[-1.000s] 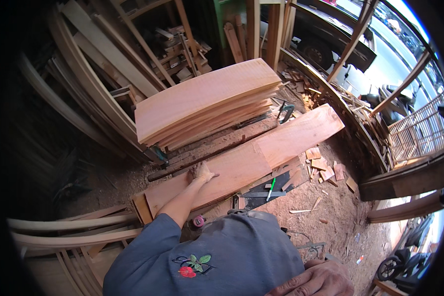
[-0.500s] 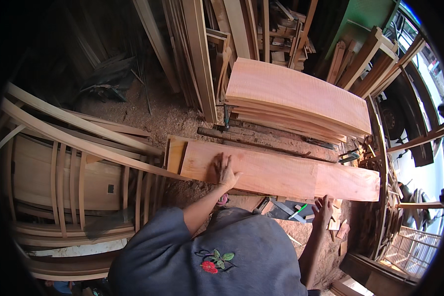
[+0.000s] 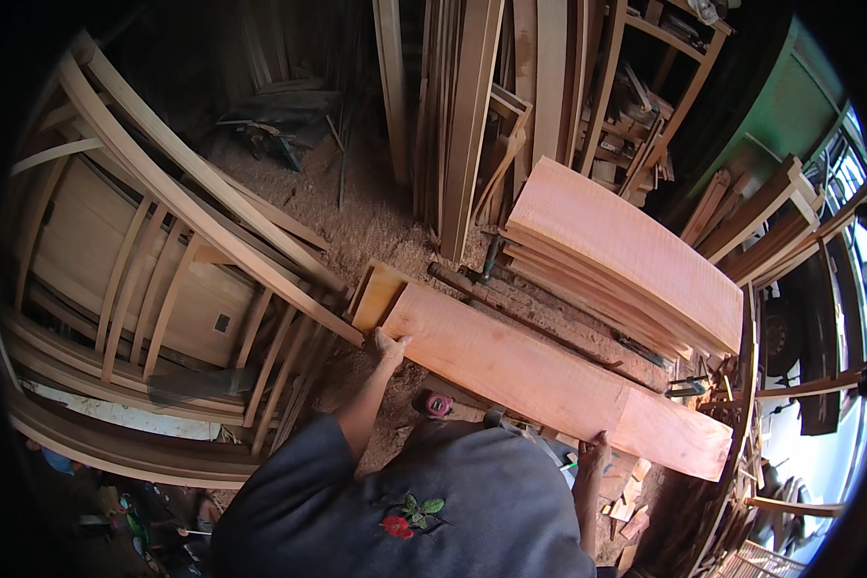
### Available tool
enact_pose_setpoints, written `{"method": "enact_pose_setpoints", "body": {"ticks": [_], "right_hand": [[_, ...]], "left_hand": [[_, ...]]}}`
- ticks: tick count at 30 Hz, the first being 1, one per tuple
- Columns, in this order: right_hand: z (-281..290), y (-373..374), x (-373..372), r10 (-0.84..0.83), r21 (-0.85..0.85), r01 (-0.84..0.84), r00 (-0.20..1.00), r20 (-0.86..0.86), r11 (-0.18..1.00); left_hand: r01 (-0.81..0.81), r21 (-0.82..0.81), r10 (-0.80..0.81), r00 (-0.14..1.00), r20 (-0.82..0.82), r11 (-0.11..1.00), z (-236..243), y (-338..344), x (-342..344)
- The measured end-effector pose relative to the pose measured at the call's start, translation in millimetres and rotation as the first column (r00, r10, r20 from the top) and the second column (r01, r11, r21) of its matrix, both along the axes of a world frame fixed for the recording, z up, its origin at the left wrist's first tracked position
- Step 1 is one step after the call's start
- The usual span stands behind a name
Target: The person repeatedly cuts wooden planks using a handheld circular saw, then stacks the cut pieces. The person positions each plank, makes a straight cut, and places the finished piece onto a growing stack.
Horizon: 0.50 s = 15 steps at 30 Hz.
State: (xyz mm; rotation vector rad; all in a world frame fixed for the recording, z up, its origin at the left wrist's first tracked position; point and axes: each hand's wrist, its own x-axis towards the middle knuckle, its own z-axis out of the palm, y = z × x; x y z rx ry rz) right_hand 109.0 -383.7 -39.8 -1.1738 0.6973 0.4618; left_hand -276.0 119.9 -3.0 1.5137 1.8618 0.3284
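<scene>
A long reddish board lies diagonally across the bench, with a shorter piece at its right end and a yellowish board under its left end. My left hand grips the board's near edge by the left end. My right hand holds the near edge farther right, fingertips at the wood. Just below the board lies a pink tape measure; a green pen is partly hidden by my body. Behind the board, a stack of curved planks rests beside clamps and a rough timber.
Curved wooden frames fill the left side. Upright boards lean at the back, near a green panel. Offcuts lie on the sawdust-covered floor at lower right. A vehicle wheel shows beyond timbers at right.
My view has swung left. My left hand has moved from flat on the board's face to its edge near the left end. My right hand has risen from low by my body to the board's edge.
</scene>
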Motion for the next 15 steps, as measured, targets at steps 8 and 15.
{"method": "enact_pose_setpoints", "body": {"ticks": [8,15], "right_hand": [[26,-50,-43,-0.024,0.329,0.002,0.998,0.063,0.944],[35,-121,-81,-0.227,0.360,0.146,0.955,0.191,0.921]], "left_hand": [[-0.123,-0.032,0.127,0.927,0.353,0.992,15,25,-34],[-0.126,-0.110,0.162,0.536,0.828,0.986,68,-40,-27]]}}
